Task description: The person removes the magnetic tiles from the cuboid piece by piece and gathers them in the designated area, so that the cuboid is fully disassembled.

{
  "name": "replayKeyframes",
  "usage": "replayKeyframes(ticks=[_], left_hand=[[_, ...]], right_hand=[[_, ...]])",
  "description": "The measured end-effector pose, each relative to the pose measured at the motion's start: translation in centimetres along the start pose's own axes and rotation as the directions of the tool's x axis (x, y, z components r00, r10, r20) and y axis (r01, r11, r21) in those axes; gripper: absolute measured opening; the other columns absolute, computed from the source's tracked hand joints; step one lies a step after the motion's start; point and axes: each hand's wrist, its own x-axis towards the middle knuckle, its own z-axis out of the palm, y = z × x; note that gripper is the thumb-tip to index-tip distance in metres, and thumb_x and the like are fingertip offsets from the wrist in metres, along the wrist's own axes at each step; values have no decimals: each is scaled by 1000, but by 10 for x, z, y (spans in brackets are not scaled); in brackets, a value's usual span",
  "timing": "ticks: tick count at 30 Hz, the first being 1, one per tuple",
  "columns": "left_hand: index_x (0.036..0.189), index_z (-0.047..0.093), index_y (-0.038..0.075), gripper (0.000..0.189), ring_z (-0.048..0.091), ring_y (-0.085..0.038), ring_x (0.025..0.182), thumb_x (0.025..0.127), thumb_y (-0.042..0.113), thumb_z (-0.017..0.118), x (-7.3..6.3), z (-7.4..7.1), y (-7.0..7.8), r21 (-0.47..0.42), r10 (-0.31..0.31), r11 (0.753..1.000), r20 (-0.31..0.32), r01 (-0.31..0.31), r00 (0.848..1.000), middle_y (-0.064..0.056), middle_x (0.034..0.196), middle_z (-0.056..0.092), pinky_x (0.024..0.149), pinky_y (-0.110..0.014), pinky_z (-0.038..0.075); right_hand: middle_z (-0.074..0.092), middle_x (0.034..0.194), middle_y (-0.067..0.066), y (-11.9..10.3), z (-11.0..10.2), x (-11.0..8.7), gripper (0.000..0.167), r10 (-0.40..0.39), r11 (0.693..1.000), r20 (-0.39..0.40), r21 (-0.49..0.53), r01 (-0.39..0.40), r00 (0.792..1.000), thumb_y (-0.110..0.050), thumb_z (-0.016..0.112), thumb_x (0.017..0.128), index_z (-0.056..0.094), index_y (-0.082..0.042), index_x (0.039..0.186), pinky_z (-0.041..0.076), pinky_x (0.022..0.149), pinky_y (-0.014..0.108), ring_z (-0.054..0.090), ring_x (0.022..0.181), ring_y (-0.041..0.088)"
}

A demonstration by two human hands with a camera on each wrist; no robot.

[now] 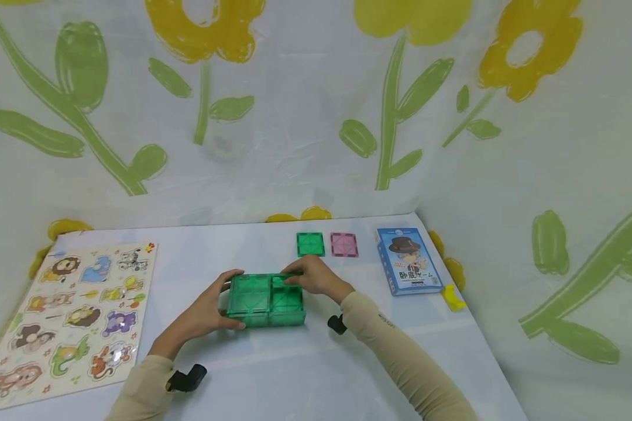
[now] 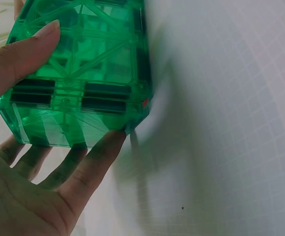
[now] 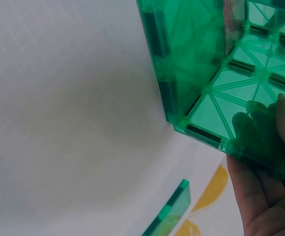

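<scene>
Between your left hand (image 1: 205, 310), clamped on one end, and your right hand (image 1: 316, 276), pinching an edge tile (image 3: 238, 120) at the other, sits the green tile box (image 1: 250, 294), which could pop apart if either grip squeezes hard or twists against the other.

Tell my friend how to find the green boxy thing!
On the white table, go right from the big animal board to the middle, between the left hand and right hand. Both hold a see-through green box. Unlike the loose green square behind it, it is thick, not flat.
</scene>
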Motion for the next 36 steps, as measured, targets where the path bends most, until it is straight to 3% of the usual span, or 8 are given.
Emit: replayKeyframes(ticks=[19,29,36], left_hand=[[155,27,16,112,29,-57,145,65,18,94,-2,1,4,4,-8,1000,-10,8,1000,-24,160,31,104,-76,39],[155,26,15,112,28,-56,146,66,18,93,-2,2,0,-19,-6,1000,-4,6,1000,-23,161,29,105,-75,38],[155,26,17,112,26,-57,146,65,15,94,-2,1,2,-33,-9,999,-8,9,1000,-23,161,29,103,-75,40]], right_hand=[[73,124,4,2,0,2,26,-9,1000,-3,1,9,1000,-16,69,95,75,-12,120,57,97,38,66,119,21],[73,126,6,9,-2,6,28,-35,999,45,-5,35,998,-8,70,93,74,-12,121,55,100,40,63,122,23],[71,128,5,17,-2,12,27,17,998,23,59,-19,1000,-13,70,94,74,-13,120,51,107,46,59,126,25]])
